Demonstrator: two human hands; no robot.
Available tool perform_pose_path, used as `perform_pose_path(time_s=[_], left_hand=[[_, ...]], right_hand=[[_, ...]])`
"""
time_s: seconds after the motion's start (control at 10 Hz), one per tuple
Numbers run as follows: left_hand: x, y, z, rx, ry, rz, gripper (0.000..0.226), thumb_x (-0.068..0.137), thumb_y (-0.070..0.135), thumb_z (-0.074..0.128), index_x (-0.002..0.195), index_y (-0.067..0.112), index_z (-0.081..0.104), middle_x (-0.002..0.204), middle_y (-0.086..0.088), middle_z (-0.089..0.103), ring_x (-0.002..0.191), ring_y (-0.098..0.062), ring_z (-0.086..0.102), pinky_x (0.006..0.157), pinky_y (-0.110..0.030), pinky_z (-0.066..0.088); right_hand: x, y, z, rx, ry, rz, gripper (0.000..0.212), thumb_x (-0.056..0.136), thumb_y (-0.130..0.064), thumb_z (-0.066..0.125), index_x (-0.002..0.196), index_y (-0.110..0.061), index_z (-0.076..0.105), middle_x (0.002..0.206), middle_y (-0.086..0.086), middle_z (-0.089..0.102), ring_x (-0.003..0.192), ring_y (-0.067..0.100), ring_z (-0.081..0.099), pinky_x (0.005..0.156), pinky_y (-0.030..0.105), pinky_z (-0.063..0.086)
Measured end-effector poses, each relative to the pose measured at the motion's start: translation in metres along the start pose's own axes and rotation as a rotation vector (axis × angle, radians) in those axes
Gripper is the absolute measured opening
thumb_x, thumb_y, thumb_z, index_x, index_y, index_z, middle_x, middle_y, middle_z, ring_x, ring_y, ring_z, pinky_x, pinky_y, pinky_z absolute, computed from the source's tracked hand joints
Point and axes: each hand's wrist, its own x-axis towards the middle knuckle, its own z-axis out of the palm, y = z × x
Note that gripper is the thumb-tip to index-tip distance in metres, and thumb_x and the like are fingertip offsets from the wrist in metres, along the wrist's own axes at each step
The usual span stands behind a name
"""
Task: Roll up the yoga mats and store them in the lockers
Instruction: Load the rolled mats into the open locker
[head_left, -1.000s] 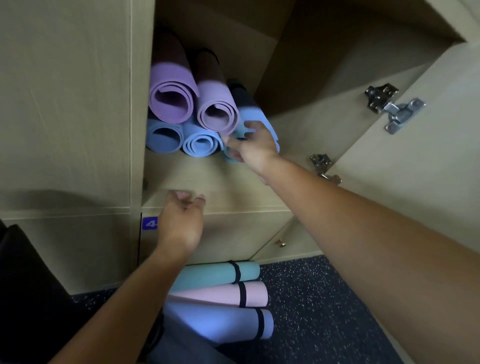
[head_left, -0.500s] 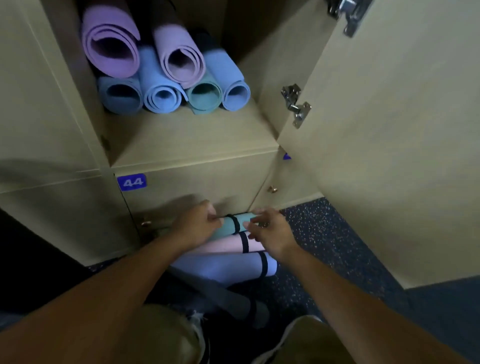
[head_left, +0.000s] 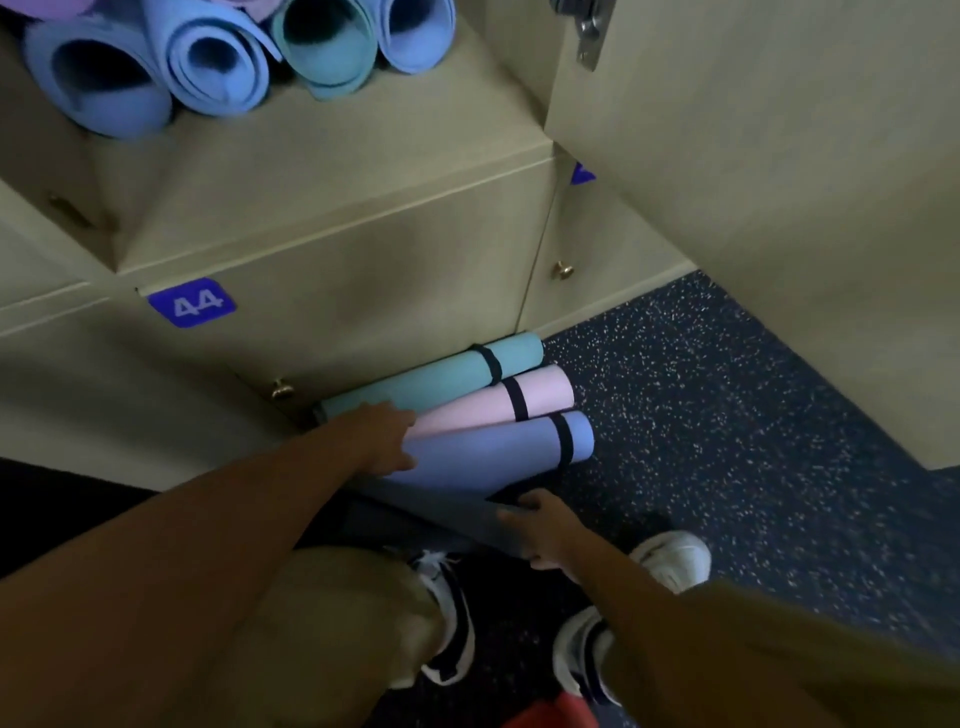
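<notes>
both hands have dropped from the teal mat (head_left: 431, 376) to lower rolls. left hand (head_left: 387, 441) rests relaxed fingers on the blue mat (head_left: 493, 449); right hand (head_left: 540, 525) curls round the grey mat (head_left: 436, 512) on the floor (head_left: 727, 415) by locker 44 (head_left: 363, 291). next pick likely grey.

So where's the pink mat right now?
The pink mat lies on the floor below locker 44, between the teal mat and the blue mat.
</notes>
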Motion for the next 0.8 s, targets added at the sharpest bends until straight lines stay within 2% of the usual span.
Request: perform_pose_path(time_s=[0.1,0.2,0.3,0.4,0.5,0.6,0.7,0.8], left_hand=[[0.008,-0.002,0.013,0.021,-0.040,0.011,0.072,0.096,0.049,0.063,0.155,0.017,0.034,0.157,-0.016,0.038,0.140,-0.035,0.044,0.112,-0.041,0.038],[0.017,-0.003,0.025,0.030,-0.070,0.005,0.070,0.098,0.044,0.061,0.155,0.016,0.033,0.157,-0.016,0.039,0.139,-0.034,0.044,0.111,-0.040,0.039],[0.027,-0.007,0.033,0.028,-0.128,-0.007,0.082,0.095,0.050,0.064,0.159,0.017,0.024,0.160,-0.016,0.034,0.142,-0.035,0.041,0.113,-0.042,0.038],[0.039,-0.012,0.038,-0.032,-0.180,-0.030,0.085,0.094,0.053,0.065,0.159,0.015,0.025,0.160,-0.018,0.035,0.141,-0.035,0.042,0.113,-0.042,0.038],[0.049,-0.014,0.039,-0.087,-0.206,-0.059,0.082,0.094,0.052,0.065,0.156,0.011,0.029,0.160,-0.018,0.035,0.141,-0.033,0.043,0.114,-0.040,0.037],[0.056,-0.014,0.040,-0.096,-0.205,-0.089,0.085,0.096,0.053,0.063,0.158,0.009,0.026,0.163,-0.019,0.027,0.146,-0.033,0.036,0.117,-0.036,0.032],[0.061,-0.013,0.038,-0.081,-0.218,-0.145,0.091,0.096,0.062,0.055,0.160,0.007,0.022,0.166,-0.022,0.018,0.151,-0.035,0.028,0.119,-0.036,0.028],[0.062,-0.012,0.040,-0.110,-0.224,-0.170,0.089,0.096,0.063,0.054,0.158,0.006,0.025,0.164,-0.022,0.022,0.149,-0.035,0.031,0.118,-0.035,0.030]], right_hand=[[0.011,0.015,0.015,0.012,-0.001,0.016,0.053,0.098,-0.037,0.065,0.142,-0.014,0.048,0.134,0.015,0.060,0.108,0.029,0.065,0.086,0.041,0.058],[0.024,0.022,0.023,0.030,0.049,0.033,0.058,0.098,-0.041,0.063,0.147,-0.016,0.045,0.138,0.015,0.056,0.114,0.029,0.061,0.091,0.038,0.053],[0.037,0.032,0.028,0.168,0.094,0.121,0.060,0.094,-0.042,0.064,0.143,-0.013,0.048,0.136,0.015,0.057,0.120,0.033,0.059,0.100,0.042,0.051],[0.045,0.033,0.030,0.386,0.129,0.252,0.059,0.085,-0.045,0.065,0.134,-0.013,0.055,0.138,0.019,0.059,0.119,0.034,0.062,0.106,0.050,0.050],[0.039,0.036,0.019,0.490,0.172,0.335,0.057,0.104,-0.035,0.052,0.154,-0.014,0.034,0.158,0.015,0.038,0.140,0.031,0.044,0.114,0.039,0.039],[0.035,0.039,0.018,1.034,0.140,0.488,0.055,0.101,-0.021,0.061,0.150,-0.008,0.041,0.155,0.016,0.040,0.129,0.034,0.051,0.092,0.040,0.056],[0.032,0.041,0.019,1.172,0.100,0.595,0.061,0.095,-0.021,0.071,0.148,-0.006,0.042,0.150,0.018,0.040,0.131,0.038,0.050,0.103,0.042,0.052],[0.025,0.032,0.018,1.176,0.054,0.625,0.062,0.093,-0.020,0.074,0.145,-0.004,0.044,0.149,0.018,0.044,0.134,0.037,0.050,0.110,0.046,0.046]])
